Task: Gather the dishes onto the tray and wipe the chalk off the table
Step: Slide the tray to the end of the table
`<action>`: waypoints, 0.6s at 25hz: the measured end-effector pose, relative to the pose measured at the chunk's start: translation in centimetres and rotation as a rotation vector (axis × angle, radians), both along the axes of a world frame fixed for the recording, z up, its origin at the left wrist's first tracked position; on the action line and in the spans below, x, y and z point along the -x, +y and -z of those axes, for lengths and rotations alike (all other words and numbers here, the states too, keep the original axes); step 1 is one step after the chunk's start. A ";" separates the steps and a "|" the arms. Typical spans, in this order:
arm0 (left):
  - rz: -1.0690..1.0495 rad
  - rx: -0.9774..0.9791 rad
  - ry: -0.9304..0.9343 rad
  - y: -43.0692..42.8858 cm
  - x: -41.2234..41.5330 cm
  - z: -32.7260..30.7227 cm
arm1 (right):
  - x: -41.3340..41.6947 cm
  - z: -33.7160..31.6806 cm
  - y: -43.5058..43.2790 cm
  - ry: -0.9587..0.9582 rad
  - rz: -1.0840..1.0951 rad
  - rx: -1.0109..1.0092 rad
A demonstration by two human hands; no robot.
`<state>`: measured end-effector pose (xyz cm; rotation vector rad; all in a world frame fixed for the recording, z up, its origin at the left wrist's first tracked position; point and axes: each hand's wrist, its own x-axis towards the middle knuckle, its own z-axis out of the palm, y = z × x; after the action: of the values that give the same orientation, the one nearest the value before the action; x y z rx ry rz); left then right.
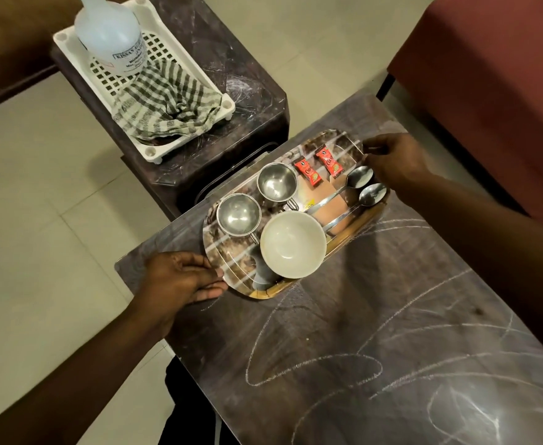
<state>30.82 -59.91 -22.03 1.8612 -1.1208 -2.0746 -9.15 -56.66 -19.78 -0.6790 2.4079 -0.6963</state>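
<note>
An oval patterned tray [231, 252] lies on the dark table [376, 316] near its far left corner. On it stand two steel cups [238, 214] [276, 182], a white bowl [292, 244], two red sachets [308, 171] and two spoons [360, 176]. My left hand [180, 281] grips the tray's near left end. My right hand [392, 160] holds its far right rim. White chalk scribbles [312, 367] cover the tabletop in front of the tray.
A second dark side table [247, 101] stands beyond, bearing a white plastic rack [141, 91] with a checked cloth [167, 104] and a clear bottle [109, 30]. A red sofa [488, 75] is at the right. Tiled floor lies to the left.
</note>
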 end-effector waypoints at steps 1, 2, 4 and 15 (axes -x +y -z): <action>0.000 -0.002 0.001 -0.1 0.0 0.1 | -0.1 0.2 -0.2 0.009 -0.007 0.002; 0.000 -0.001 0.002 -0.1 0.1 0.3 | -0.1 0.4 -0.3 0.026 -0.013 0.002; -0.005 -0.001 0.006 -0.2 0.3 0.5 | -0.1 0.5 -0.4 0.066 -0.018 0.003; 0.146 0.043 -0.063 -1.2 -0.2 0.8 | -0.9 0.6 -0.5 0.185 -0.030 -0.023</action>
<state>30.98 -61.12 -22.78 1.8901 -1.3428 -2.0605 -8.23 -57.19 -20.42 -0.7994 2.5634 -0.6168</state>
